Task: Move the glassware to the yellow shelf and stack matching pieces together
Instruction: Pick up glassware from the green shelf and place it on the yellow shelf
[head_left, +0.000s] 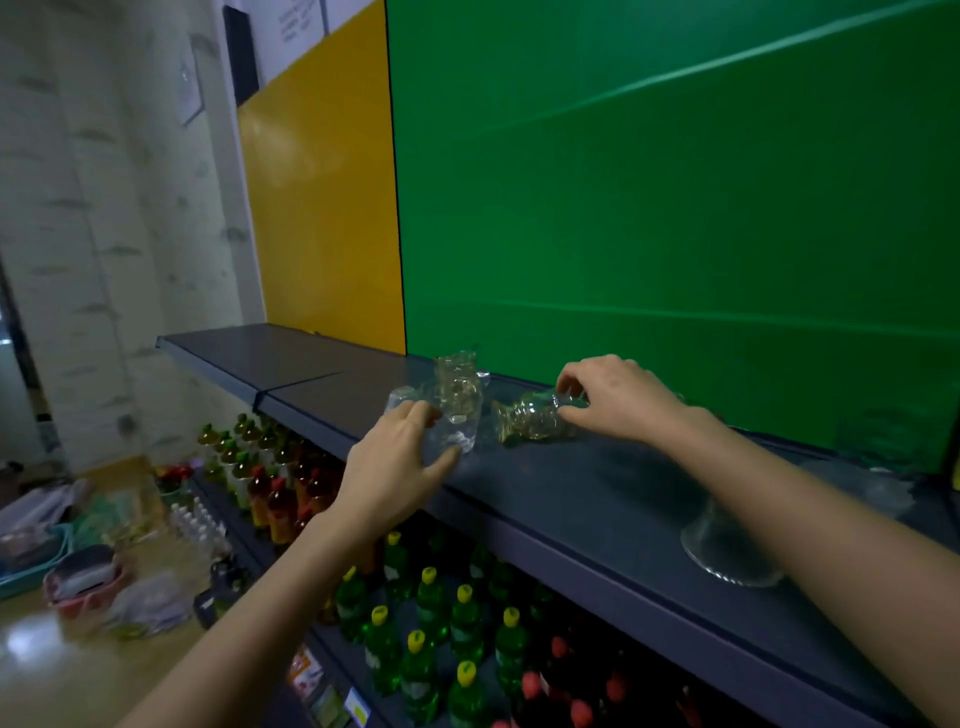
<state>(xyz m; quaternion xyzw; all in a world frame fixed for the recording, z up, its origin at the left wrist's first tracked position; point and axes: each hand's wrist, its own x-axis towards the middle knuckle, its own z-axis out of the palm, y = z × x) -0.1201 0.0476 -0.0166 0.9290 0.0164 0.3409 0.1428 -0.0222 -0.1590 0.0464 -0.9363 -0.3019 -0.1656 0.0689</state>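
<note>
A clear tumbler (451, 431) and a tipped amber glass (532, 422), lying on its side, sat at the centre of the frame on the dark shelf top before the green panel (675, 208). Neither had yet reached the yellow-backed shelf (280, 358) at centre left. The person's left hand (397, 460) was wrapped round the clear tumbler, thumb low on its near wall. The right hand (621, 400) pinched the tipped amber glass at one end between thumb and fingertips. The hands were apart, each clamped on its own piece.

Just behind the tumbler stood an upright amber glass (458, 382) of the same pressed pattern. Whether the two touched could not be told through the clear walls. A clear bowl (727, 551), seemingly upside down, rested near the shelf's front edge at lower right, and rows of bottles (431, 613) filled the shelf below.

The risks appeared plain. Lifting the tumbler could knock over the upright amber glass. A fingertip pinch on patterned glass could slip. Anything going over the front edge would fall among the bottles. The right forearm also lay close by the bowl.
</note>
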